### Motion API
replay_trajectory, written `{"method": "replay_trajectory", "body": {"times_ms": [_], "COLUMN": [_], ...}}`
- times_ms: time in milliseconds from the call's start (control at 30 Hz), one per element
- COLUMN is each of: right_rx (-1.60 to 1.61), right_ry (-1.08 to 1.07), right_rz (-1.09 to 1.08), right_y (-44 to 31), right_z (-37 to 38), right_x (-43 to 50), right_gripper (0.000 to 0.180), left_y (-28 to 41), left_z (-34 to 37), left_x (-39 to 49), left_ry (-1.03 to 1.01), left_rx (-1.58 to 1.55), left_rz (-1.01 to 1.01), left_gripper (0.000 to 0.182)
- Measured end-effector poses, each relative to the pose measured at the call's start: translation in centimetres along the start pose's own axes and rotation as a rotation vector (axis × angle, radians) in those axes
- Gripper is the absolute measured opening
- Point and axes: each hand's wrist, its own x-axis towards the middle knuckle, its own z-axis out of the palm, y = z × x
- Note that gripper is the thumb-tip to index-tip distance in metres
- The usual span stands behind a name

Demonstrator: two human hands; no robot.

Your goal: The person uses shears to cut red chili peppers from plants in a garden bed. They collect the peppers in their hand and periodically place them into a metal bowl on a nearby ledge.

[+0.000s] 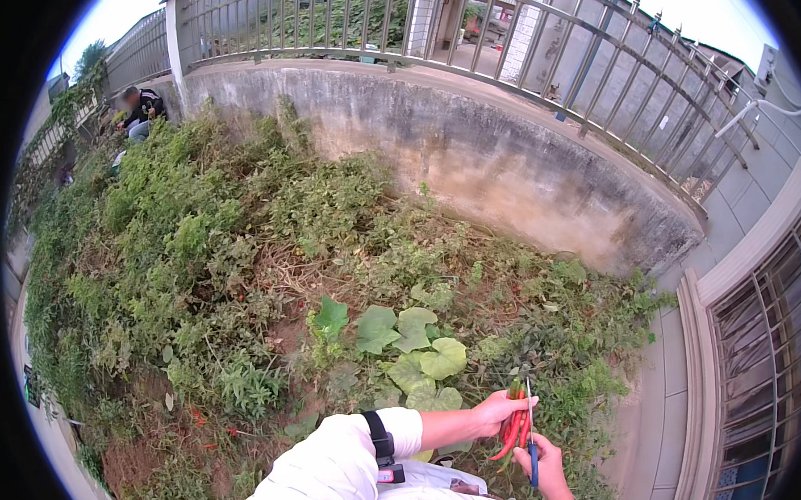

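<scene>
My left hand [498, 410] is closed around a bunch of long chili peppers [515, 429], mostly red with some green at the stem end. The peppers hang below the fingers, tips downward in the picture. My right hand [542, 461] holds scissors [533, 452] by their blue handle. The narrow metal blades point up the picture, alongside the peppers and close to the left fingertips. Whether the blades are apart cannot be made out. Broad green leaves [443, 359] grow just beyond my left forearm.
Dense plants [193, 259] cover the plot, with a few red peppers [198, 415] low at the left. A concrete wall [395, 129] with a metal fence [531, 16] borders it. A tiled house wall [654, 373] and barred window [760, 341] stand right. Another person [143, 110] crouches far off.
</scene>
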Motion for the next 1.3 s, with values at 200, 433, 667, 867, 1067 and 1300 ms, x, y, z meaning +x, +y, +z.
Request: {"method": "replay_trajectory", "body": {"times_ms": [200, 433, 667, 867, 1067, 1300], "right_rx": [0.016, 0.085, 0.177, 0.290, 0.396, 0.484], "right_ry": [-0.064, -0.006, 0.392, 0.680, 0.926, 1.014], "right_rz": [0.035, 0.129, 0.227, 0.267, 0.340, 0.425], "right_y": [-1.1, 2.1, 6.1, 9.6, 12.4, 14.8], "right_z": [1.0, -1.9, -6.6, -9.4, -9.7, -7.1], "right_x": [1.2, 0.2, -3.9, -8.9, -14.5, -18.9], "right_gripper": [0.035, 0.037, 0.031, 0.026, 0.024, 0.025], "left_y": [2.4, 8.4, 7.4, 5.3, 3.5, 1.2], "left_z": [-1.5, -8.1, -12.8, -11.6, -8.6, -6.5], "left_x": [-1.1, -2.7, -1.5, 2.2, 5.0, 8.1], "left_ry": [0.188, 0.335, 0.296, 0.219, 0.182, 0.001], "left_rx": [0.047, -0.131, -0.120, -0.032, -0.085, 0.072], "left_rz": [0.199, 0.368, 0.340, 0.188, 0.042, -0.092], "left_gripper": [0.018, 0.024, 0.021, 0.013, 0.014, 0.018]}}
